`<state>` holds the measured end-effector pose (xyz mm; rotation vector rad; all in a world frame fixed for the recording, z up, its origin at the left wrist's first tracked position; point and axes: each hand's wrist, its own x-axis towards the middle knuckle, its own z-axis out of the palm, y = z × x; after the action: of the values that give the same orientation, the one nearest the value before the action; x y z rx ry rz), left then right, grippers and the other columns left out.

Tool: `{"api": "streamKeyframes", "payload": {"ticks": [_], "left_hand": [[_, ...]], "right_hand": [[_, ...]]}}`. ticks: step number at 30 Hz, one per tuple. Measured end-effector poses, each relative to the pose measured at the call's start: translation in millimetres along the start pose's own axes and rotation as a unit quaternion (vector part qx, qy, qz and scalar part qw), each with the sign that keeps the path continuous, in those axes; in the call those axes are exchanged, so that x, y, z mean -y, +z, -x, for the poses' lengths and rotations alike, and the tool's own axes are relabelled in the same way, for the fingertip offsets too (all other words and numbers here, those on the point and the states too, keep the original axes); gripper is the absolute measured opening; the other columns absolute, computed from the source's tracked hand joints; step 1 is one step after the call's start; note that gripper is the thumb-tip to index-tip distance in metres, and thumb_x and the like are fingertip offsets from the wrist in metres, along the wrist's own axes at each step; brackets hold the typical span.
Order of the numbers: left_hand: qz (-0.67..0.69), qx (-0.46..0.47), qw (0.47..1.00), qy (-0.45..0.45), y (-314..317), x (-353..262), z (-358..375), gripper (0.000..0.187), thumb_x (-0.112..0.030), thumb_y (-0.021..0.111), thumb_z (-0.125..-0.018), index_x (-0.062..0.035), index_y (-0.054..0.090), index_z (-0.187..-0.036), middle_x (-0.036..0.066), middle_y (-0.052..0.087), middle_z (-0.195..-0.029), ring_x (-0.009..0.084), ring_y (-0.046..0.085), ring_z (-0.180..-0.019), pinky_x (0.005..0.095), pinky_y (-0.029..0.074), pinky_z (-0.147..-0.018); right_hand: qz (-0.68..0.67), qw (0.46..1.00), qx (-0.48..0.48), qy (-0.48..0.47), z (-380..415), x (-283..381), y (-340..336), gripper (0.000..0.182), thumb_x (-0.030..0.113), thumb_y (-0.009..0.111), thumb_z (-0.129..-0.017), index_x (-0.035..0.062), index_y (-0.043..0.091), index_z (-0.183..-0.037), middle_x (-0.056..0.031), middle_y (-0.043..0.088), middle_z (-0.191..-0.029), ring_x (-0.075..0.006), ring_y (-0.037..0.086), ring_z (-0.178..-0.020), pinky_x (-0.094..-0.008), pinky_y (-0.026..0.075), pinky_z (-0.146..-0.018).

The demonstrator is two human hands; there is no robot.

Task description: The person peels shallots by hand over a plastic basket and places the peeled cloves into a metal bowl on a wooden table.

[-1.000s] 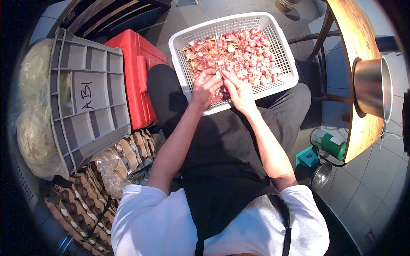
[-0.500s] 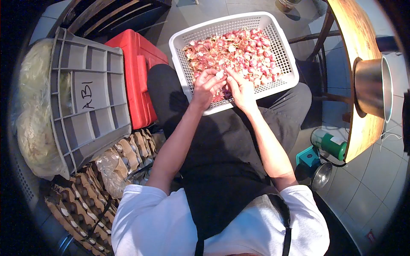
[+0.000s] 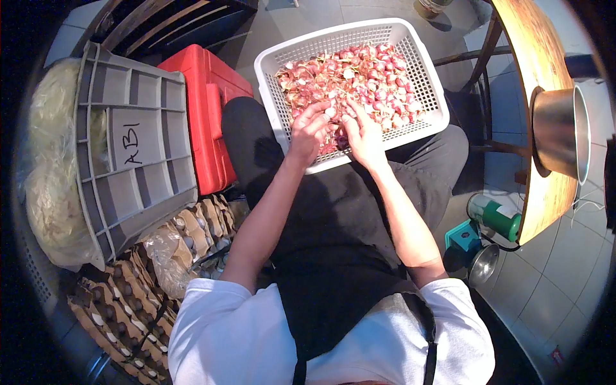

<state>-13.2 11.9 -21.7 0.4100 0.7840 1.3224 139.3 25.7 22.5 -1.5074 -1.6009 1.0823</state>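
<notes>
A white plastic basket (image 3: 431,77) rests across my lap, slightly tilted. Many red shallots (image 3: 385,70) and loose papery skins lie in it. Over the basket's near part, my left hand (image 3: 309,133) is closed, its thumb and fingertips pinching a pale shallot (image 3: 330,112). Just to the right of it, my right hand (image 3: 364,136) has its thumb and forefinger curled close together. Whatever lies between those right fingertips is too small to make out. A small gap separates the fingertips of the two hands.
On the left stand a grey crate (image 3: 138,186) marked "ABI", a red container (image 3: 215,122) and egg trays (image 3: 122,314). To the right, a metal pot (image 3: 557,131) sits on a wooden table (image 3: 545,64). A green canister (image 3: 500,218) and a metal bowl (image 3: 484,264) lie below it.
My right fingertips have drawn slightly away from the shallot in my left hand, widening the gap between the hands. The basket and my arms stay almost where they were.
</notes>
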Motion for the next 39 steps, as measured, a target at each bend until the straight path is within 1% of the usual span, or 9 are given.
{"api": "streamKeyframes", "payload": {"ticks": [3, 6, 21, 24, 27, 30, 33, 36, 39], "left_hand": [[-0.014, -0.025, 1.000, -0.003, 6, -4, 2, 0.027, -0.005, 0.061, -0.092, -0.0014, 0.057, -0.118, 0.007, 0.062, -0.109, 0.0148, 0.061, -0.098, 0.0296, 0.052, -0.082], [-0.015, -0.034, 0.999, 0.006, 4, -2, 2, 0.027, -0.004, 0.062, -0.092, -0.0011, 0.056, -0.118, 0.008, 0.062, -0.110, 0.0144, 0.061, -0.098, 0.0291, 0.052, -0.083], [-0.021, -0.049, 0.999, 0.002, 8, -4, 2, 0.026, -0.003, 0.065, -0.090, 0.0015, 0.060, -0.115, 0.010, 0.065, -0.107, 0.0159, 0.064, -0.095, 0.0292, 0.054, -0.085], [-0.029, -0.040, 0.999, 0.004, 7, -3, 2, 0.026, -0.004, 0.064, -0.091, 0.0016, 0.059, -0.116, 0.011, 0.065, -0.110, 0.0171, 0.064, -0.098, 0.0298, 0.054, -0.087], [-0.037, -0.040, 0.999, 0.001, 8, -5, 3, 0.026, -0.006, 0.062, -0.092, 0.0011, 0.058, -0.117, 0.012, 0.064, -0.112, 0.0178, 0.064, -0.100, 0.0300, 0.053, -0.088], [-0.031, -0.054, 0.998, 0.004, 11, -5, 4, 0.026, -0.006, 0.065, -0.091, 0.0000, 0.059, -0.116, 0.010, 0.063, -0.113, 0.0147, 0.062, -0.097, 0.0284, 0.052, -0.084], [-0.028, -0.046, 0.998, 0.009, 6, -2, 3, 0.026, -0.006, 0.065, -0.091, -0.0005, 0.058, -0.115, 0.009, 0.062, -0.112, 0.0142, 0.061, -0.098, 0.0281, 0.051, -0.085], [-0.031, -0.046, 0.998, 0.006, 7, -2, 3, 0.025, -0.007, 0.065, -0.091, -0.0004, 0.057, -0.114, 0.008, 0.062, -0.108, 0.0142, 0.061, -0.098, 0.0280, 0.051, -0.085], [-0.030, -0.042, 0.999, 0.003, 8, -3, 4, 0.025, -0.007, 0.066, -0.090, -0.0003, 0.058, -0.113, 0.008, 0.063, -0.105, 0.0144, 0.062, -0.096, 0.0279, 0.052, -0.084]], "right_hand": [[-0.052, 0.998, 0.038, 0.001, 3, 2, -5, 0.038, 0.019, 0.057, -0.094, 0.0006, 0.058, -0.127, -0.0226, 0.067, -0.113, -0.0326, 0.067, -0.104, -0.0374, 0.051, -0.089], [-0.026, 0.994, 0.014, -0.106, 3, -9, 1, 0.035, 0.013, 0.060, -0.094, 0.0024, 0.059, -0.127, -0.0134, 0.070, -0.088, -0.0144, 0.064, -0.072, -0.0292, 0.051, -0.069], [-0.049, 0.997, 0.049, -0.039, 5, 4, -5, 0.032, 0.013, 0.057, -0.097, 0.0018, 0.060, -0.127, -0.0112, 0.070, -0.083, -0.0124, 0.063, -0.070, -0.0278, 0.051, -0.068], [-0.047, 0.997, 0.060, -0.014, 5, 3, -5, 0.032, 0.013, 0.054, -0.096, 0.0037, 0.061, -0.126, -0.0164, 0.068, -0.080, -0.0212, 0.064, -0.067, -0.0321, 0.052, -0.066], [-0.086, 0.994, 0.068, 0.015, 4, 6, -7, 0.033, 0.014, 0.056, -0.095, 0.0039, 0.061, -0.126, -0.0171, 0.069, -0.082, -0.0225, 0.066, -0.069, -0.0331, 0.052, -0.067], [-0.041, 0.997, 0.046, -0.051, 7, 3, -6, 0.034, 0.016, 0.057, -0.094, 0.0034, 0.060, -0.126, -0.0181, 0.069, -0.084, -0.0241, 0.069, -0.073, -0.0342, 0.053, -0.069], [-0.043, 0.996, 0.055, -0.058, 7, 2, -6, 0.034, 0.011, 0.058, -0.095, 0.0035, 0.058, -0.127, -0.0103, 0.068, -0.080, -0.0121, 0.061, -0.069, -0.0292, 0.051, -0.066], [-0.048, 0.996, 0.067, -0.035, 7, 6, -7, 0.034, 0.017, 0.058, -0.094, 0.0028, 0.059, -0.125, -0.0185, 0.070, -0.088, -0.0259, 0.070, -0.078, -0.0354, 0.054, -0.072], [-0.068, 0.995, 0.057, -0.043, 6, 3, -5, 0.031, 0.017, 0.057, -0.095, 0.0026, 0.059, -0.122, -0.0177, 0.070, -0.085, -0.0253, 0.070, -0.076, -0.0351, 0.054, -0.071]]}}
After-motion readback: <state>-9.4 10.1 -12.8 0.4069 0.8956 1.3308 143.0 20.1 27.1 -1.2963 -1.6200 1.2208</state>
